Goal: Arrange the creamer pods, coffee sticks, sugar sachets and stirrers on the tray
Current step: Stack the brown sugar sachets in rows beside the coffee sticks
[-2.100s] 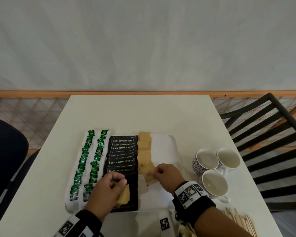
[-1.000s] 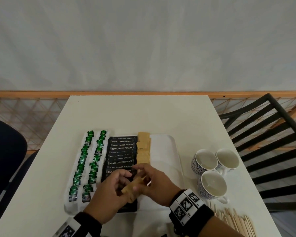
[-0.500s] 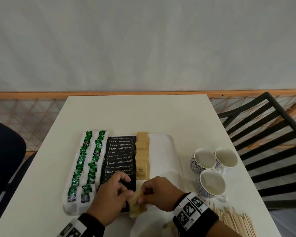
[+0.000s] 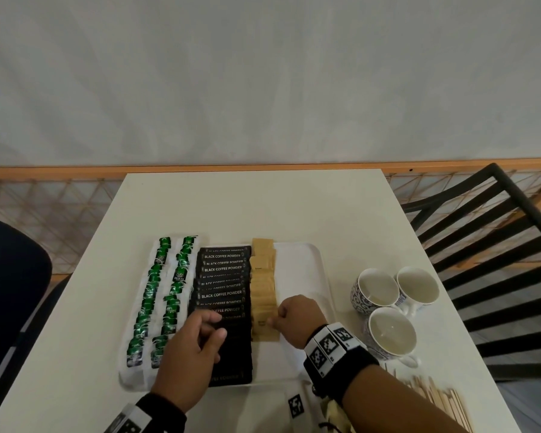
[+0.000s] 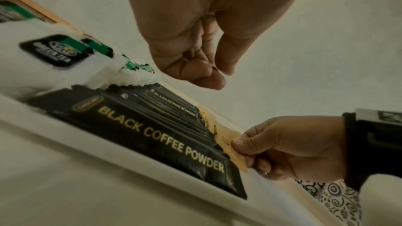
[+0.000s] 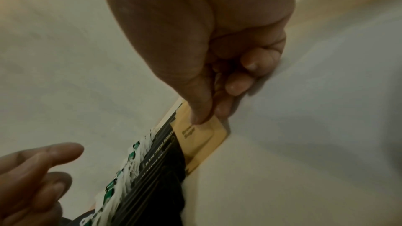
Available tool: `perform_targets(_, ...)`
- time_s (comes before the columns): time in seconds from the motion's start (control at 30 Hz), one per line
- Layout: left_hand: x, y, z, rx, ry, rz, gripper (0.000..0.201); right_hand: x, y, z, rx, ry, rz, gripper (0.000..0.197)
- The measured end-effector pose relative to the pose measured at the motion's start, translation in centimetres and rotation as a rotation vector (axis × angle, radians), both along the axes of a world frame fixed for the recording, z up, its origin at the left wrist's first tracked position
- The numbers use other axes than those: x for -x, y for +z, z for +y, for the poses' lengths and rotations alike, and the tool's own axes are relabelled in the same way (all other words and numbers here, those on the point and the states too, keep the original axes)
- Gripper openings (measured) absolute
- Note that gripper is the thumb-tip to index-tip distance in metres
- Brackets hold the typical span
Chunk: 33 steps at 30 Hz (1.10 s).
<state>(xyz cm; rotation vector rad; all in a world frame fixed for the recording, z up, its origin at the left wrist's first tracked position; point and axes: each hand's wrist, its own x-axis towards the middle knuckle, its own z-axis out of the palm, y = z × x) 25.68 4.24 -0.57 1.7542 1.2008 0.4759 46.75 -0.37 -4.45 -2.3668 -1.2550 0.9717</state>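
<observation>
1. Right hand [image 4: 297, 320]: its grip pinches the nearest brown sugar sachet [image 4: 264, 329], now laid flat at the near end of the sachet column; half a second ago both hands held it above the tray [image 4: 306, 267].
2. Left hand [image 4: 191, 354]: has let go, fingers loosely curled, empty, above the coffee sticks [image 4: 224, 295].
3. Wooden stirrers [image 4: 441, 401]: on the bench, not yet placed.

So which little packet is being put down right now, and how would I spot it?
Find the white tray on the table, then the tan column of sugar sachets right of the black coffee sticks. It is the nearest sachet, the only one pinched by the right hand.
</observation>
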Motion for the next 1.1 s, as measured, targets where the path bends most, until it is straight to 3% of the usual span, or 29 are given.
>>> perform_targets(0.2,0.6,-0.7,0.1,0.005,0.001,-0.002,0.018,0.7,-0.2,0.7,0.040,-0.005,-0.054,0.030)
perform_targets(0.37,1.0,-1.0,-0.2,-0.004,0.016,0.008,0.018,0.9,-0.8,0.7,0.089,0.005,-0.142,0.040)
perform_targets(0.57,2.6,-1.2,-1.1,-0.016,-0.048,0.080,0.020,1.2,0.5,-0.8,0.006,-0.022,-0.074,0.036)
perform_targets(0.73,4.0,-1.1,-3.5,0.008,-0.337,0.221,0.015,1.9,3.5,-5.5,-0.082,0.280,-0.100,0.021)
perform_targets(0.83,4.2,-1.3,-5.6,0.009,-0.597,0.419,0.032,2.3,4.5,-9.0,-0.008,0.497,-0.094,0.021)
perform_targets(0.93,3.5,-1.3,-7.3,-0.032,-0.791,0.562,0.029,2.4,5.1,-11.9,0.054,0.625,-0.132,0.024)
perform_targets(1.1,2.6,-2.9,-9.0,-0.221,-0.879,0.695,0.054,2.8,4.9,-16.2,-0.040,0.716,-0.219,0.034)
